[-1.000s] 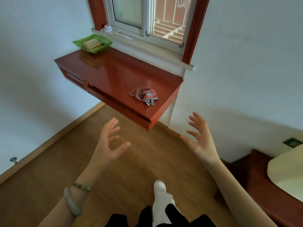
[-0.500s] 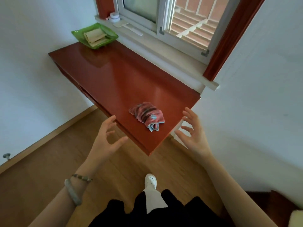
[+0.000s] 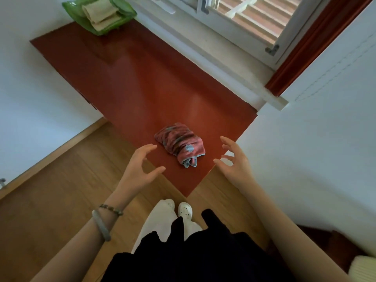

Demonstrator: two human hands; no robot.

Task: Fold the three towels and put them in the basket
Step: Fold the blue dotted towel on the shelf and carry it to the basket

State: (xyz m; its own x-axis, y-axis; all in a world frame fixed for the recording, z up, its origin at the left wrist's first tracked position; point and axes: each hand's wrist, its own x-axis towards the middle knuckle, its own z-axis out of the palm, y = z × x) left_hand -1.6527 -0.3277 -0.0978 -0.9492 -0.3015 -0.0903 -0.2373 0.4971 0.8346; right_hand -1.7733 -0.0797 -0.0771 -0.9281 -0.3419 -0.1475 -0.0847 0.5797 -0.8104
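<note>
A crumpled pink towel with grey-blue patches (image 3: 180, 144) lies near the front corner of the red-brown desk (image 3: 130, 82). My left hand (image 3: 140, 169) hovers just left of the towel, fingers spread, holding nothing. My right hand (image 3: 236, 162) hovers just right of it over the desk's corner, also spread and holding nothing. Neither hand touches the towel. At the desk's far left end stands a green basket (image 3: 74, 12) with beige folded towels (image 3: 100, 14) inside.
A window and its white sill (image 3: 213, 51) run along the desk's far side. White walls close in on the left and right. Wood floor (image 3: 50, 190) lies below, with my feet in white shoes (image 3: 185, 208) by the desk's corner.
I have come up close to the desk. Both hands moved forward and now flank the pink towel, which has stayed in place.
</note>
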